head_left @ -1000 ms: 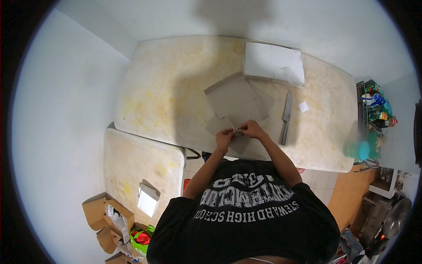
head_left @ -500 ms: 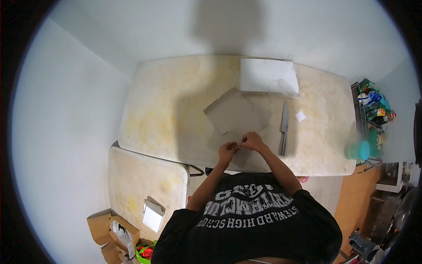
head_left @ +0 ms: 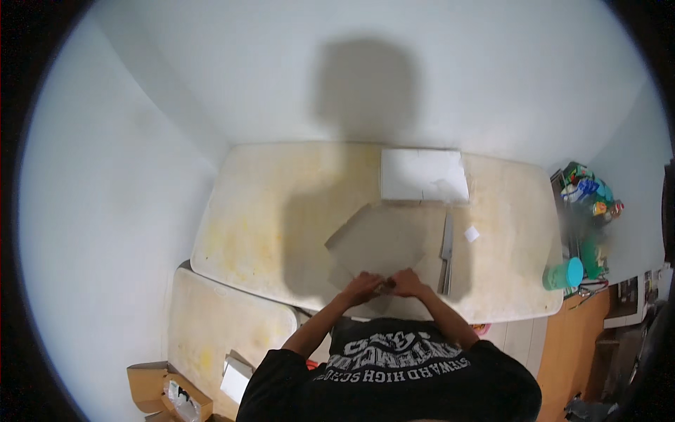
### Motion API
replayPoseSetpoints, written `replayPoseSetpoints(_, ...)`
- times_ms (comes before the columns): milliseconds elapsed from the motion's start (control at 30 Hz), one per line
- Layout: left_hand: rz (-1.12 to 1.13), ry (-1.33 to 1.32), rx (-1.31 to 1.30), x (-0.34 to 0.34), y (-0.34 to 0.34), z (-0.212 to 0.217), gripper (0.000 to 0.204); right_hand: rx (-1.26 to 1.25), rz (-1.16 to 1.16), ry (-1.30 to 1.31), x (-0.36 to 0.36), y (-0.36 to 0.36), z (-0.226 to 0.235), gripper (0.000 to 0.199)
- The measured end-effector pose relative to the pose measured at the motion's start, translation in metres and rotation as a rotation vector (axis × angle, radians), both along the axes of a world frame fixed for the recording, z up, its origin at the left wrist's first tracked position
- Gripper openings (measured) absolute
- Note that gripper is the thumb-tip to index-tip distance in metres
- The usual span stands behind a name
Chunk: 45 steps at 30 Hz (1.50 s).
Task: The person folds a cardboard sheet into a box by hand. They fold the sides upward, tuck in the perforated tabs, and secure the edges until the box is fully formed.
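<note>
Left hand (head_left: 363, 287): bent inward at the near edge of the cardboard, fingers curled, tips close to those of the right; cannot tell if clamped or slightly apart, too small and blurred.
Right hand (head_left: 406, 283): turned toward the left, fingers curled down; likewise cannot tell if clamped on anything.
Gap between the 2 hands: pale and blurred, contents unclear.
Cardboard (head_left: 376, 239): grey-brown, flat on the counter, set at an angle, directly ahead of both hands.
Counter (head_left: 246, 218): off-white with yellowish stains, long edge along the wall, partly under a dark shadow.
Knife (head_left: 446, 253): lying right of the cardboard, blade toward the wall, handle toward the person.
Paper square (head_left: 472, 233): white, flat, just right of the knife.
White box (head_left: 424, 174): near the far edge, beyond the cardboard.
Cup (head_left: 562, 275): turquoise, at the right edge.
Side counter (head_left: 232, 309): at left, bearing 1 small white carton (head_left: 235, 380).
Brown box (head_left: 148, 387): open at lower left, clear plastic inside.
Shirt (head_left: 394, 366): black, white lettering.
</note>
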<state>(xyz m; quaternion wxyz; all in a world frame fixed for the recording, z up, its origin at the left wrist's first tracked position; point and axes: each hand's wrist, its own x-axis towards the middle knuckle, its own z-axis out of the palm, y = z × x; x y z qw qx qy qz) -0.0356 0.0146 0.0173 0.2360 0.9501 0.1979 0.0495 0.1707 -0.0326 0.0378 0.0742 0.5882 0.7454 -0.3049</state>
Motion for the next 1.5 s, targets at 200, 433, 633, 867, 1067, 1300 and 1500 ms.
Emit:
replayPoseSetpoints(200, -0.199, -0.023, 0.018, 0.01, -0.006, -0.013, 0.033, 0.203, 0.092, 0.046, 0.016, -0.025, -0.044, 0.037)
replayPoseSetpoints(433, -0.169, 0.189, -0.059, 0.018, -0.005, -0.007, 0.037, 0.041, 0.154, -0.034, 0.018, -0.017, -0.031, 0.04)
replayPoseSetpoints(633, -0.183, 0.029, -0.101, 0.011, 0.001, -0.021, 0.035, 0.035, 0.212, -0.095, 0.019, -0.014, -0.011, 0.039)
replayPoseSetpoints(867, -0.175, -0.015, -0.056, 0.004, -0.005, -0.029, 0.035, 0.055, 0.102, 0.022, 0.013, -0.025, -0.009, 0.035)
replayPoseSetpoints(1067, -0.141, -0.086, -0.168, 0.007, -0.003, -0.005, 0.022, 0.095, 0.051, -0.023, 0.012, -0.029, -0.01, 0.035)
replayPoseSetpoints(1300, -0.138, -0.07, -0.174, 0.015, 0.022, 0.018, 0.018, -0.121, -0.087, -0.013, 0.006, -0.017, 0.02, 0.036)
replayPoseSetpoints(1500, -0.2, -0.134, -0.246, 0.018, 0.03, 0.026, 0.016, -0.06, -0.127, 0.039, 0.002, -0.02, 0.029, 0.033)
